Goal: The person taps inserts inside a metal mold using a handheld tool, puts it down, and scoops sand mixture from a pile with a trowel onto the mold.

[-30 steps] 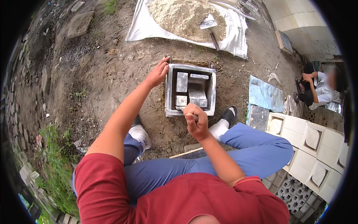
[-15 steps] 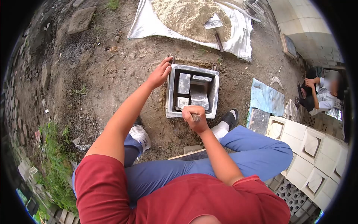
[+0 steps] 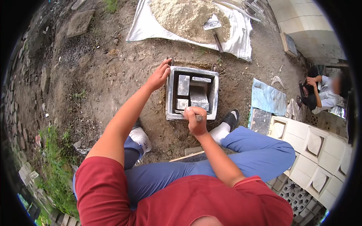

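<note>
A square metal mould [image 3: 170, 95] sits on the dirt between my feet, with rectangular metal blocks [image 3: 183, 85] inside it. My left hand [image 3: 160, 76] rests at its far left corner, fingers stretched out beside a metal loop [image 3: 171, 61]. My right hand [image 3: 195, 119] is closed around the wooden handle [image 3: 199, 118] of a small tool, above the mould's near wall. A thin metal part of the tool [image 3: 180, 112] points left along the inside of that wall. Its working end is too hidden to name.
Beyond the mould, a pale sand pile [image 3: 184, 17] lies on a white sheet [image 3: 141, 32], with a trowel [image 3: 213, 23] on it. Pale blocks [image 3: 301, 133] stand at the right, near a blue sheet [image 3: 267, 96]. A seated person [image 3: 322, 92] is farther off.
The whole view has shifted slightly. My right hand and the tool stand a little nearer to me relative to the mould. My left hand stays at the corner.
</note>
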`<state>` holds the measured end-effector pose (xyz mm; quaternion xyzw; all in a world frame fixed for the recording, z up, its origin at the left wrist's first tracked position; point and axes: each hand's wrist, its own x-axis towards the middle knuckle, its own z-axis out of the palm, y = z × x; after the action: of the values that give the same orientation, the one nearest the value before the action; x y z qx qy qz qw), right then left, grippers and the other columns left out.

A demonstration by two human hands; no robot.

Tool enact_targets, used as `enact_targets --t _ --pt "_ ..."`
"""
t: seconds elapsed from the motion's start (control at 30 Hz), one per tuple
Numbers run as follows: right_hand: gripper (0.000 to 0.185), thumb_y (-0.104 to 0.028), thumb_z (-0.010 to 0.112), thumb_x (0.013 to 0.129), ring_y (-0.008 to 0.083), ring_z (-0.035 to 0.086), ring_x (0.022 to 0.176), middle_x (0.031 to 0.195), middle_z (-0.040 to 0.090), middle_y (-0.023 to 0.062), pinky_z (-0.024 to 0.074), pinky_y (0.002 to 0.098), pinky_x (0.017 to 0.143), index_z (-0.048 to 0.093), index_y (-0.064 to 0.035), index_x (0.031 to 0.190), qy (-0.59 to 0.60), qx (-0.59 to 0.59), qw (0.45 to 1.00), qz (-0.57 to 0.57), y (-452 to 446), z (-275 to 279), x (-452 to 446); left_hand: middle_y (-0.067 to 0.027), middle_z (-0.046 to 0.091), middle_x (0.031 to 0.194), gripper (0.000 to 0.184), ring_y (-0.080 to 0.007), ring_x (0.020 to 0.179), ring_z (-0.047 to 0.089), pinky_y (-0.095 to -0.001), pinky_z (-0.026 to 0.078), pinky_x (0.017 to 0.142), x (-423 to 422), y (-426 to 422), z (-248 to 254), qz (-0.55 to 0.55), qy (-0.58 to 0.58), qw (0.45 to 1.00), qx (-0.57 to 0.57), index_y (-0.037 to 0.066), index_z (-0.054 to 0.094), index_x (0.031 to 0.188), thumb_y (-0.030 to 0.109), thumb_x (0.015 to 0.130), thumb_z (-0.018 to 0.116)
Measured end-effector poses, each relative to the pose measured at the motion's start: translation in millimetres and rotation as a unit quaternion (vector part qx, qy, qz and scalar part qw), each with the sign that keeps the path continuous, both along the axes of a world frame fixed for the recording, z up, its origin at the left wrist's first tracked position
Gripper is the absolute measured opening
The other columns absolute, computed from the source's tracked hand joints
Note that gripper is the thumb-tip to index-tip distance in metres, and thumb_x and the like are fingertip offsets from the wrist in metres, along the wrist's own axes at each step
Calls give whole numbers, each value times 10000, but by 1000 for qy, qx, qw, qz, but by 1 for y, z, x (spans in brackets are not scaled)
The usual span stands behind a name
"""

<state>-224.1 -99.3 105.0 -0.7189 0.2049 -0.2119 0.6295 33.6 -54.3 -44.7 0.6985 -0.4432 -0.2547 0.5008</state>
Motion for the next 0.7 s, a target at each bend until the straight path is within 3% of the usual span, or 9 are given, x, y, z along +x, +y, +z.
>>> enact_targets --t 0.17,0.27,0.43,0.53,0.6,0.67,0.7 --pt "394 -97 568 960 208 387 483 550 375 86 327 381 508 406 8 617 -4 -5 1000 22 8 15 3 -156 381 1610 343 -377 1524 309 -438 306 1195 -2 1 4 5 -18 1000 -1 16 528 1083 318 1113 368" --pt "385 -90 568 959 227 398 486 557 374 101 330 384 509 409 11 623 -16 -46 997 52 12 -14 1 -159 383 1608 324 -381 1528 302 -439 300 1199 1 -2 -1 4 -12 1000 -7 16 525 1102 300 1108 372" --pt "354 -51 573 949 259 427 485 561 400 113 342 395 512 432 10 630 -9 -61 998 12 21 28 11 -164 379 1611 325 -379 1522 311 -437 292 1203 2 -1 -2 0 -18 1000 -7 12 524 1116 298 1109 371" --pt "361 -58 581 950 268 432 488 561 405 113 346 398 513 435 9 627 -34 -76 995 53 21 13 8 -165 376 1613 321 -378 1520 316 -437 291 1204 3 -1 -3 -1 -23 1000 -19 12 525 1115 294 1109 371" --pt "343 -64 588 946 277 453 491 566 423 116 360 396 517 464 11 636 -25 -76 993 83 18 3 9 -166 375 1613 318 -379 1520 315 -437 290 1204 2 -2 -2 -1 -19 1000 -19 11 525 1117 290 1109 372" --pt "312 -64 591 939 280 506 507 578 468 125 393 390 528 497 14 652 -2 -100 994 36 17 10 16 -167 374 1613 315 -381 1520 314 -436 288 1205 4 -3 -2 0 -17 1000 -16 11 526 1119 286 1108 372" --pt "277 -55 586 929 294 561 534 603 537 137 435 393 547 537 19 667 6 -106 993 52 12 15 15 -166 373 1613 313 -381 1520 314 -436 288 1205 2 -2 0 -2 -12 1000 -11 10 526 1118 282 1107 373"
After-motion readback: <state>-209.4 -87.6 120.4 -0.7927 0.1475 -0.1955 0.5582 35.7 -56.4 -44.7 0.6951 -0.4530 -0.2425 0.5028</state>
